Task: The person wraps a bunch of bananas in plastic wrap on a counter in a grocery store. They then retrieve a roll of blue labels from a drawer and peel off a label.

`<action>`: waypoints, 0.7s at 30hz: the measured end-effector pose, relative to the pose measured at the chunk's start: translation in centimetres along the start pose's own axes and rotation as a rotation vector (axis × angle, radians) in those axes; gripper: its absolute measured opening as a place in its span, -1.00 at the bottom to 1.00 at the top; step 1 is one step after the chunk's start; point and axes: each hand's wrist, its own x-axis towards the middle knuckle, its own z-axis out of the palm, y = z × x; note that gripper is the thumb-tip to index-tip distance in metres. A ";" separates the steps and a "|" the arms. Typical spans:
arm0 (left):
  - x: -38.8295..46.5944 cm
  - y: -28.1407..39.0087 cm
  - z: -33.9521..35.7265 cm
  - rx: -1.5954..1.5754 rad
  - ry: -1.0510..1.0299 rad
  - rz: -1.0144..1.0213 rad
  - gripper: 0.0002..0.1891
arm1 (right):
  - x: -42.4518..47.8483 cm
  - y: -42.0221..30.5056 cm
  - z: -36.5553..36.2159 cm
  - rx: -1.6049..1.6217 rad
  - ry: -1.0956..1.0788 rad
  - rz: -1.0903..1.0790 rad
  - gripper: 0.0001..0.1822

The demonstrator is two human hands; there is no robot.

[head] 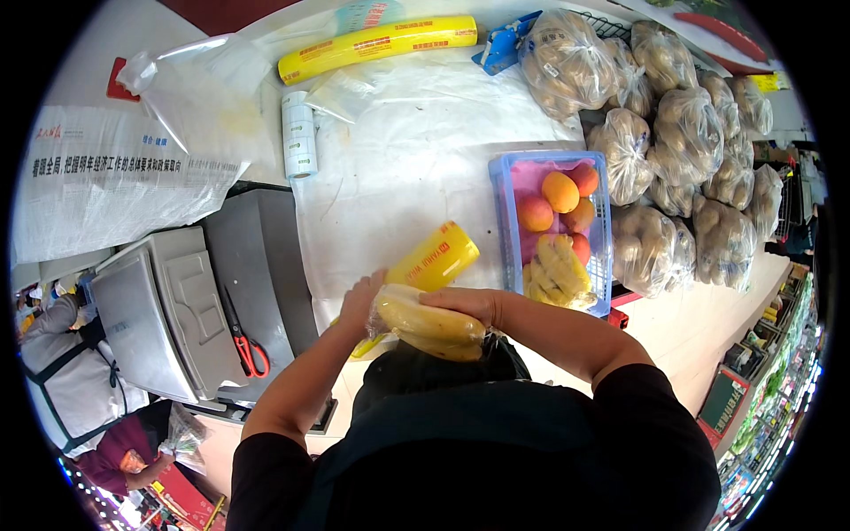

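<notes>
A bunch of yellow bananas (431,330) in clear film is held close to my body, at the table's near edge. My right hand (463,305) grips it from the right, thumb across the top. My left hand (360,302) is at the bunch's left end, where film is bunched up; its fingers are partly hidden, so its hold is unclear. Just beyond both hands lies a yellow roll of cling film (435,257), partly covered by the bananas. To the right, a blue plastic crate (497,219) contains several mangoes (560,192) and more wrapped bananas (558,269).
Several bags of brown produce (687,136) are piled at right. Another long yellow roll (378,48) lies at the back, near a label roll (300,136). Red-handled scissors (249,355) rest left beside grey equipment (192,299). A person's maroon sleeve (113,458) shows lower left.
</notes>
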 end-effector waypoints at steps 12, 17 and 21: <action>5.7 6.1 -3.9 0.074 0.072 -0.150 -0.03 | -4.3 -3.7 0.8 -0.982 0.020 0.007 -0.28; 8.1 8.1 -4.4 0.107 0.187 -0.140 -0.02 | -6.7 -2.9 0.9 -1.169 0.151 0.014 -0.28; 12.3 7.3 -5.7 -0.017 0.301 -0.376 -0.02 | -8.3 0.4 -0.6 -0.773 0.199 -0.085 -0.33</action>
